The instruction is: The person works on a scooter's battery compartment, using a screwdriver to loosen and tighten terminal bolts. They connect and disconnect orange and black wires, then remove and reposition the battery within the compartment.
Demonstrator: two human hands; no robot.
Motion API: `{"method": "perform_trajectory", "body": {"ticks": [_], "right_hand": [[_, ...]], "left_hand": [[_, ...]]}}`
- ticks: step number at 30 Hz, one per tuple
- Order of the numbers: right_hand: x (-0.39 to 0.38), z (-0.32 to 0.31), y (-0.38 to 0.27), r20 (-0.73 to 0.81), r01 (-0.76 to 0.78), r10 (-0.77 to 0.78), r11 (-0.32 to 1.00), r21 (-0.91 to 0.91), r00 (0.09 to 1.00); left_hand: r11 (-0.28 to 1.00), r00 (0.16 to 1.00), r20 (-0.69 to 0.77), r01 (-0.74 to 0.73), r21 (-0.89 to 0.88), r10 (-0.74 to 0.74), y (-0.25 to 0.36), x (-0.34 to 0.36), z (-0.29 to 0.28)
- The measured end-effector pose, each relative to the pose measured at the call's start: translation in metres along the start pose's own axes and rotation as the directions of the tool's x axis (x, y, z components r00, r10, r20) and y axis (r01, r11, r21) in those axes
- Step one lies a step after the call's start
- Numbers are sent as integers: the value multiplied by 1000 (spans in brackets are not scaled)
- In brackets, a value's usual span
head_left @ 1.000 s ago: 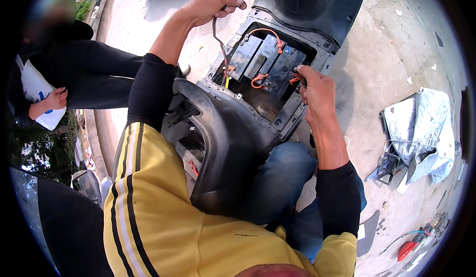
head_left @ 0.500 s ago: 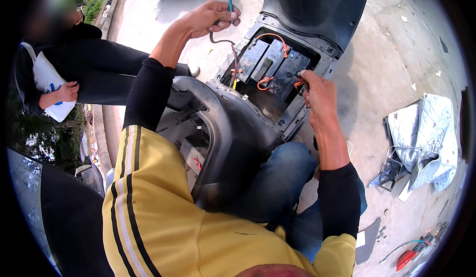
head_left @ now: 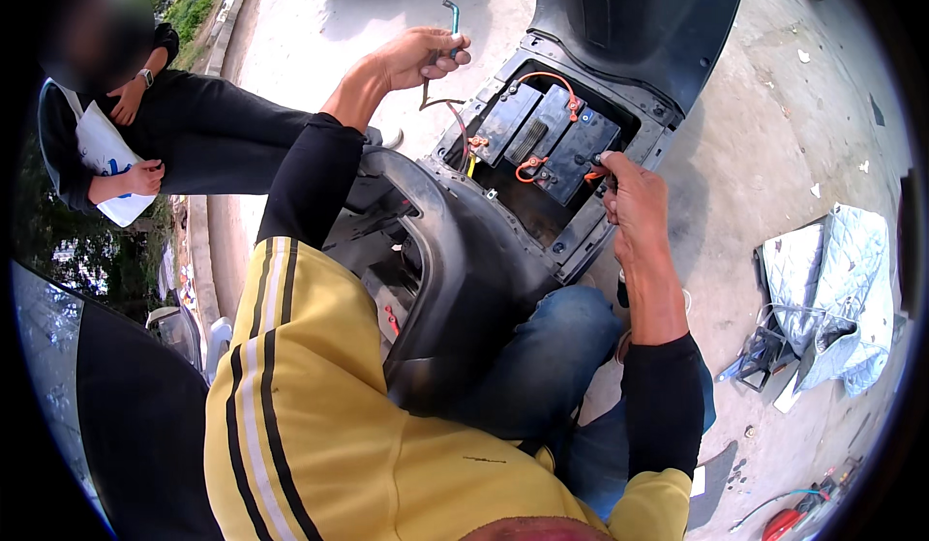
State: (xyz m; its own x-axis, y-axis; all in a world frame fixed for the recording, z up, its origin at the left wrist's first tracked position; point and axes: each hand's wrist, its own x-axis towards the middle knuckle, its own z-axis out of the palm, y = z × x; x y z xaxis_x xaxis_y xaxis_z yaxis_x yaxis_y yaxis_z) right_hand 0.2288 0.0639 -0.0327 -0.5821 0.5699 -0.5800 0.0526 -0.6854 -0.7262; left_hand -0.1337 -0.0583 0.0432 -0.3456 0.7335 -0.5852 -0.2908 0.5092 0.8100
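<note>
Teal rod (head_left: 456,20) jutting from pinching left fingers (head_left: 463,57), right fingers (head_left: 619,163) at battery (head_left: 584,142) edge, grip unclear

A bent teal rod (head_left: 455,18) is held left of dark batteries (head_left: 559,135).

Look at this pale concrete ground (head_left: 755,154): the open scooter (head_left: 474,299) stands on it, a silvery quilted cover (head_left: 842,289) sprawls to the right, and there's a dark flat sheet (head_left: 713,491), red object (head_left: 780,525) near it.
</note>
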Motion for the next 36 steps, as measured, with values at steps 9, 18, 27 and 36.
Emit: {"method": "perform_trajectory", "body": {"ticks": [9, 18, 27, 36], "right_hand": [[7, -7, 3, 34, 3, -2, 1000, -28, 999], [6, -6, -1, 55, 3, 0, 999, -50, 999], [5, -8, -2, 38, 8, -8, 1000, -19, 999], [4, -5, -2, 46, 25, -23, 999, -33, 999]], "left_hand": [[959, 970, 4, 241, 150, -244, -22, 7, 2], [734, 817, -231, 576, 360, -529, -76, 27, -12], [184, 754, -388, 549, 815, -530, -99, 24, 15], [287, 743, -387, 599, 747, -545, -117, 26, 2]]}}
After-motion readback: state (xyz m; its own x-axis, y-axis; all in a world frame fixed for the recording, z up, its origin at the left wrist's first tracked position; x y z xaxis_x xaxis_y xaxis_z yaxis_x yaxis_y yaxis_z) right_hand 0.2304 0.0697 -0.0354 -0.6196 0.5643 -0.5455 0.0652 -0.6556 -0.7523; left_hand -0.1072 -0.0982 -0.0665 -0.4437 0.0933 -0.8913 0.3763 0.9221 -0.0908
